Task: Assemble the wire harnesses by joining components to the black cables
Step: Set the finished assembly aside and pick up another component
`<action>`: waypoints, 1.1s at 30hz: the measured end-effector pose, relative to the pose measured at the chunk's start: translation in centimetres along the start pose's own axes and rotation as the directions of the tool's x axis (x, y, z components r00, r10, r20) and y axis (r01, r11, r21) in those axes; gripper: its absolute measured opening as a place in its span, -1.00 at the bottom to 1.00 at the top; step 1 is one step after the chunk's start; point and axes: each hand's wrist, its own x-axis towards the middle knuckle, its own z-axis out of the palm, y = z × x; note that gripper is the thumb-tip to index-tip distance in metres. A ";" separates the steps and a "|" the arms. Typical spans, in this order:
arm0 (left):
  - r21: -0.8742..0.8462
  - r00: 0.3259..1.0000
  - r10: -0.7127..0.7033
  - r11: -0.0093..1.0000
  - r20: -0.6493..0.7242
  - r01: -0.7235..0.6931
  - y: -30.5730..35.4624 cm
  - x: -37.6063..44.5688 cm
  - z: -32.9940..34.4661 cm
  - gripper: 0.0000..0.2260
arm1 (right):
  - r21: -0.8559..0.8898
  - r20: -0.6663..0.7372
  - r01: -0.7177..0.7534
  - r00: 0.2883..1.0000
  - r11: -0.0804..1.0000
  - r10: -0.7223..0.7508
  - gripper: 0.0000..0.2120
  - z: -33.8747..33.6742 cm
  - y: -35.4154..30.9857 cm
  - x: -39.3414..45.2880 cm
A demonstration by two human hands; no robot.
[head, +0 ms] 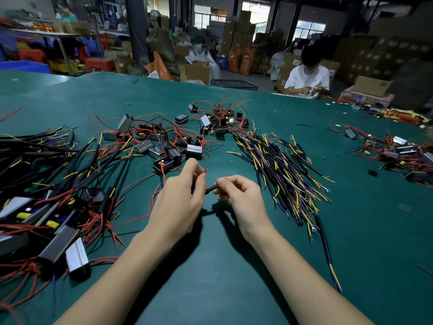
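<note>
left hand (185, 195) pinches a thin red wire (203, 172), tip pointing far; right hand (239, 192) grips a short black cable (210, 189), its axis aimed left toward that wire.

The worktop (210, 266) is dark teal green across the frame. At right of centre lies a heap of black cables (281, 165) with yellow, blue and purple inner wires showing at their ends. The small boxes (164, 146) above centre are black with silver-grey faces, some with a yellow stripe, and trail thin red wires (131, 191). At lower left, silver modules (76, 255) show yellow parts among more red wire. At upper left stand red stools (99, 64) and blue crates (23, 66); orange sacks (161, 66) sit at upper centre.
</note>
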 end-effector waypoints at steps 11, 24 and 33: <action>-0.084 0.999 -0.042 0.996 0.006 0.042 -0.8 0.1 -0.1 -0.86 | -0.104 0.019 -0.113 0.993 0.988 0.115 -0.79 -3.0 -3.4 2.7; -0.091 1.000 -0.016 0.996 -0.014 0.015 -0.5 -0.2 -0.3 -0.87 | -0.986 -0.124 -0.143 0.974 -0.089 -0.188 -0.86 -4.6 -2.4 10.6; -0.076 1.000 0.002 0.997 -0.003 -0.002 -0.7 -0.1 -0.2 -0.87 | -0.809 -0.280 -0.180 0.955 0.559 -0.098 -0.88 -5.6 -4.5 10.7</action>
